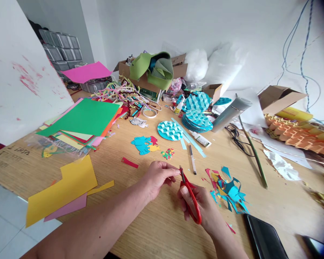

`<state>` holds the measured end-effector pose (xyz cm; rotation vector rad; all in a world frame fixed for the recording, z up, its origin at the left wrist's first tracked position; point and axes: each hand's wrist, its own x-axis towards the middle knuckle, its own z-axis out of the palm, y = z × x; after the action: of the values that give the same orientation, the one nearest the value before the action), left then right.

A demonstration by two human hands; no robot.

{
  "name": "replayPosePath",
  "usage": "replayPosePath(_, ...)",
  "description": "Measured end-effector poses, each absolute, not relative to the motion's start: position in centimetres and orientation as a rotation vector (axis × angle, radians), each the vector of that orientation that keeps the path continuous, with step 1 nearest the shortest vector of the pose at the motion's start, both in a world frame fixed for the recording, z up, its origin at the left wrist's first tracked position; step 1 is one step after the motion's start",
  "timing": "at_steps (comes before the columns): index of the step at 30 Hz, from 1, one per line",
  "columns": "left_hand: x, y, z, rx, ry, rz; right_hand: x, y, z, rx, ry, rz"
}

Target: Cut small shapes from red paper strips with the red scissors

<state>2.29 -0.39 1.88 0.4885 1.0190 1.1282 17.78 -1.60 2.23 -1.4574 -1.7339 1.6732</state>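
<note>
Here, above the near edge of the wooden surface (151,232), the wearer's left hand (160,176) pinches what looks like a small red paper piece (188,179) between thumb and fingertips, while the right hand (205,205) curls around red-handled scissors (196,208), its fingers closed about the loops. The blades point toward the far edge, beside the paper; how much they part I cannot tell from my remote post. I judge the paper light, soft and easily creased, best held by its outer margin, and the scissors stiff and slick-handled, best gripped at the loops, away from the tips. A dark phone (264,235) lies right of the hands, toward the near edge; yellow paper (67,187) overhangs the left end of that edge. Paper scraps (233,192) lie heaped right of the scissors. Farther in, I see fish-shaped cutouts (140,145) mid-surface and a white bottle (201,139) near turquoise discs (196,119), its contents hidden from me. Toward the left edge, a clear plastic bag (66,150) holds coloured paper pieces, partly under stacked sheets (83,117). Near the far edge, a cardboard box (125,72) overflows with green material (140,66), and white bags (196,66) bulge with pale filling. Past the far left corner, grey drawer units (61,41) stand stacked, their contents out of my sight.
</note>
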Motion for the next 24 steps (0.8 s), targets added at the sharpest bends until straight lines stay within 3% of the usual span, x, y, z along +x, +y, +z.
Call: replayPosePath(24, 1.40, 0.25, 1.99, 0.715, 1.115, 1.036, 18.47, -1.49, 2.56, -1.420, -1.722, 1.760)
